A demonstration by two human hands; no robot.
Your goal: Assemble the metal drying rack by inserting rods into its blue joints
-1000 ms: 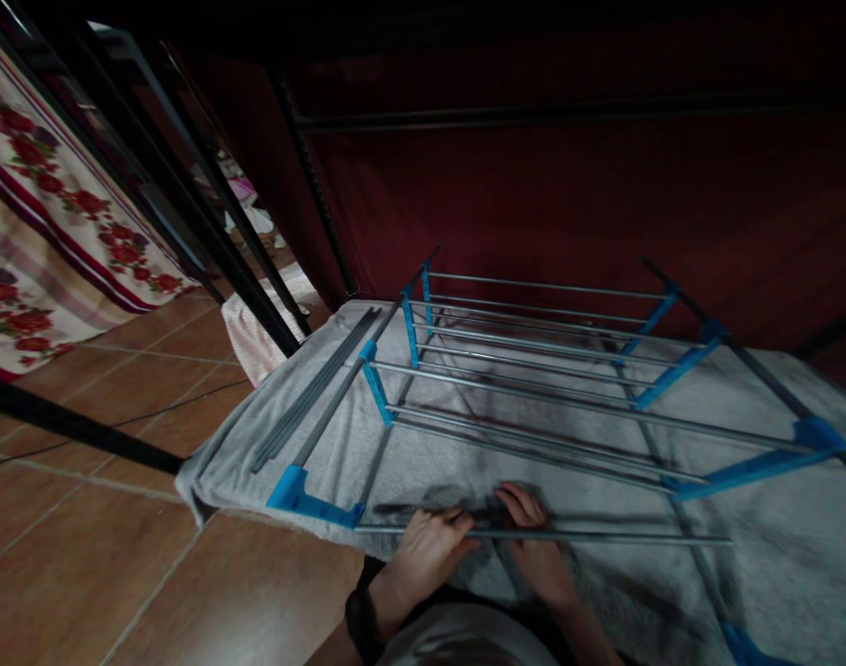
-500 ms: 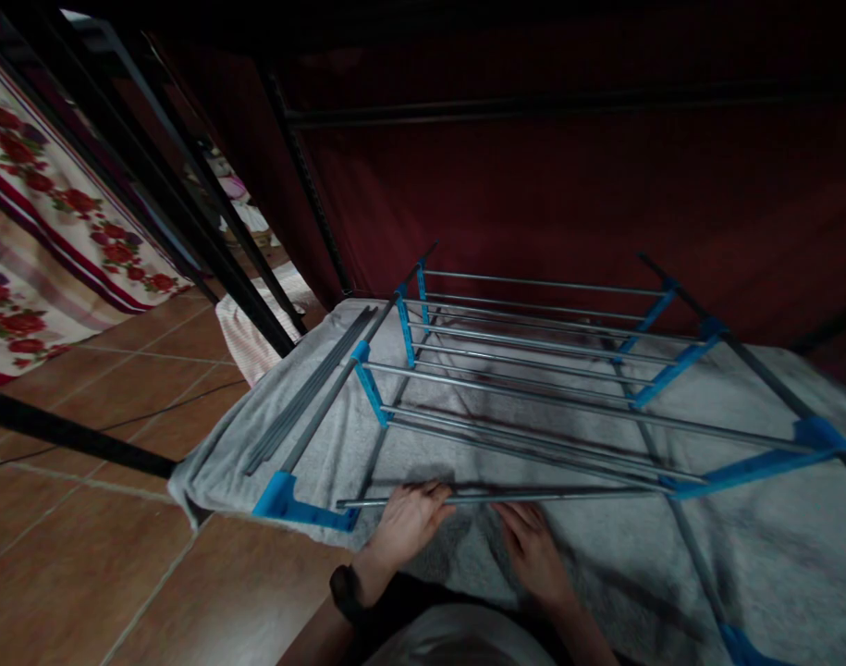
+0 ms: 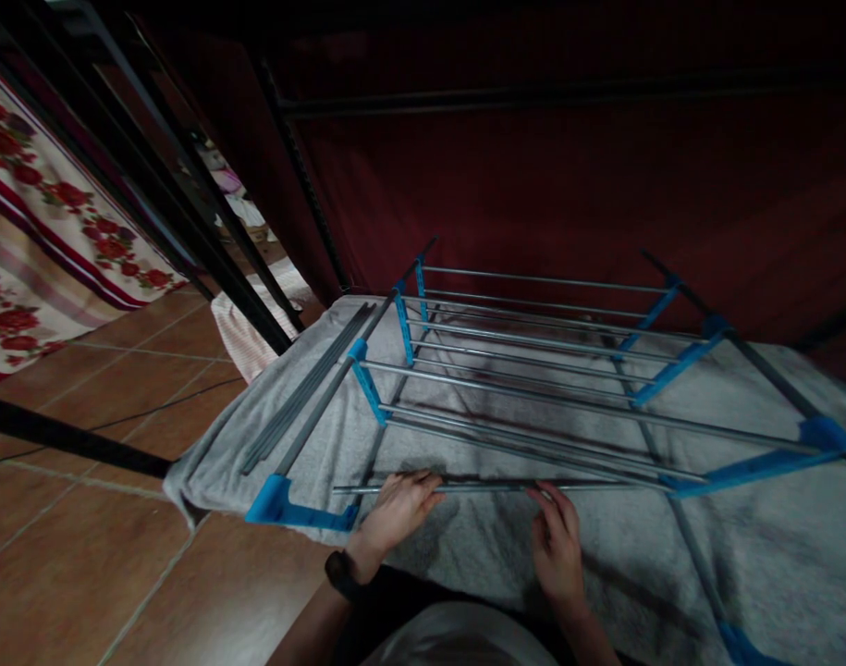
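Dim light, floor level. Left hand curled over a thin metal rod, fingers wrapped onto it from the near side, thumb underneath as far as can be told. Right hand further along the same rod, fingers together and nearly straight, tips resting against it; whether they clamp it or only steady it cannot be told. The rod lies crosswise just beyond both sets of fingertips, its left end poking out past the left fingers toward the blue corner bracket, not visibly seated in it. Its right end runs off toward the blue side rail; the joint there is too dark to read. Beyond the fingers, the rack frame with its fitted rods lies flat on a grey towel; a bundle of spare rods sits well left of the left hand. Risks, as judged: the loose left end could miss the bracket's socket in this light; with the right hand's light contact the rod could roll off the fingertips onto the towel; pushing sideways could shift the unbraced frame or pop the far end free.
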